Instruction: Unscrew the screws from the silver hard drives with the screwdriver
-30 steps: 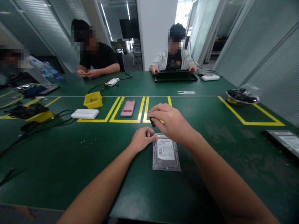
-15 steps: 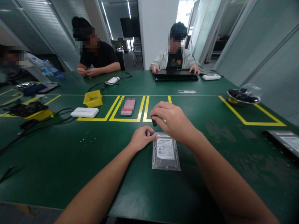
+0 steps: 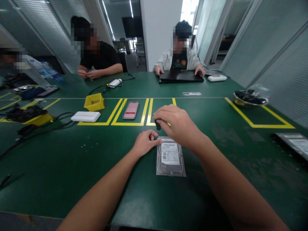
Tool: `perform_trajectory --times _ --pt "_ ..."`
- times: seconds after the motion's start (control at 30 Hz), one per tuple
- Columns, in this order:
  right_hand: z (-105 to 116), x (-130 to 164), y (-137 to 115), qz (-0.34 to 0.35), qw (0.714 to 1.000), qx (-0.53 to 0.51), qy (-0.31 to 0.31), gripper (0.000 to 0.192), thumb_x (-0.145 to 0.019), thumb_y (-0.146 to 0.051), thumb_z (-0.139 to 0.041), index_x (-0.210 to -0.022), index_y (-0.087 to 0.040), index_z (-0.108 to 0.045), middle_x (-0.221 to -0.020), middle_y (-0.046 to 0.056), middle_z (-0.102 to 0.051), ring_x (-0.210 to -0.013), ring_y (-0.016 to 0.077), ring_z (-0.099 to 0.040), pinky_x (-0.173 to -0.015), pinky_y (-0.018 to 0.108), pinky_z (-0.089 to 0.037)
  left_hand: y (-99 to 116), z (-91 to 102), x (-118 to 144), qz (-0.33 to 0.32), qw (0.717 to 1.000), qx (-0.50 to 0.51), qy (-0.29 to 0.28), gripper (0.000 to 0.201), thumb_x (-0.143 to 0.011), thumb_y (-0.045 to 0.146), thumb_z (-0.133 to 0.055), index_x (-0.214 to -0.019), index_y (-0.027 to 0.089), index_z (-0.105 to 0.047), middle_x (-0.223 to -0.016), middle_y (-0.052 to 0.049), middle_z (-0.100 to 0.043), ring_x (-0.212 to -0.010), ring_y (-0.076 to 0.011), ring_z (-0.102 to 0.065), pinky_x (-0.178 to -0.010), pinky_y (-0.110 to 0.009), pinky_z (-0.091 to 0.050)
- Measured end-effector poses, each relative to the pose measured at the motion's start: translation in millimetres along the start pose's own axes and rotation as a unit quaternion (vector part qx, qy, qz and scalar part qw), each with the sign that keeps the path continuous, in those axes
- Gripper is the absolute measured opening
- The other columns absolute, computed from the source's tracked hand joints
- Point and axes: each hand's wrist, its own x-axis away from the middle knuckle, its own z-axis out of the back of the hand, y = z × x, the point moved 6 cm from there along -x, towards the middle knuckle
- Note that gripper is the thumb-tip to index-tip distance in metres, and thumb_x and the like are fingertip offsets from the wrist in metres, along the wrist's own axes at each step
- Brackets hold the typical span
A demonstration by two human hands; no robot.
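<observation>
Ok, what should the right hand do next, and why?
Probably a slight turn of the dark-handled tool: the right hand grips its handle, shaft down by the far left corner of the hard drive, near the left hand. Tip contact is unclear.

White label (image 3: 172, 155) on the hard drive (image 3: 176, 169): barcode (image 3: 169, 145) along the top, square code (image 3: 164, 157) at left, remaining print too small to read. Pale label (image 3: 299, 143) on the metal unit (image 3: 284, 141) at far right also illegible. Orange print (image 3: 184, 63) on the dark shirt (image 3: 176, 61) of a co-worker (image 3: 165, 61), too small to make out.
</observation>
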Motion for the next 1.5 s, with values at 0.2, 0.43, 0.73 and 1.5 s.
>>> perform_trajectory --times 0.2,0.43,0.73,1.5 --pt "0.9 0.0 -1.8 -0.006 1.000 -0.011 -0.021 0.020 -0.090 -0.008 -0.049 -0.096 -0.011 -0.068 -0.101 0.010 -0.066 -0.095 0.0188 -0.057 -0.089 0.031 -0.043 -1.4 -0.6 0.4 -0.001 1.000 -0.002 0.003 0.035 -0.069 0.047 -0.076 -0.083 0.017 -0.063 -0.060 0.006 -0.051 -0.055 -0.0111 -0.046 -0.053 -0.024 -0.029" --pt "1.1 -0.4 -2.8 0.000 1.000 -0.012 -0.017 0.015 -0.093 -0.015 -0.052 -0.089 -0.012 -0.067 -0.095 0.009 -0.065 -0.090 0.0180 -0.056 -0.084 0.031 -0.042 -0.6 -0.2 0.3 -0.002 1.000 -0.003 0.007 0.035 -0.069 0.048 -0.076 -0.081 0.017 -0.063 -0.060 0.006 -0.051 -0.054 -0.0108 -0.045 -0.053 -0.025 -0.028" --pt "-0.3 -0.7 -0.8 -0.005 1.000 -0.004 -0.022 0.013 -0.093 -0.014 -0.053 -0.089 -0.012 -0.065 -0.095 0.008 -0.063 -0.089 0.0170 -0.054 -0.083 0.029 -0.041 0.9 -0.6 0.2 -0.004 1.000 -0.002 0.006 0.035 -0.071 0.047 -0.075 -0.080 0.017 -0.061 -0.060 0.006 -0.050 -0.054 -0.0107 -0.044 -0.052 -0.024 -0.025" --pt "6.5 0.1 -3.4 -0.023 0.998 -0.004 -0.058 0.013 -0.092 -0.012 -0.055 -0.091 -0.008 -0.067 -0.096 0.010 -0.063 -0.091 0.0176 -0.056 -0.084 0.029 -0.042 1.0 -1.3 0.6 -0.011 1.000 -0.014 0.007 0.036 -0.072 0.050 -0.074 -0.080 0.017 -0.061 -0.060 0.006 -0.049 -0.054 -0.0108 -0.044 -0.053 -0.025 -0.027"
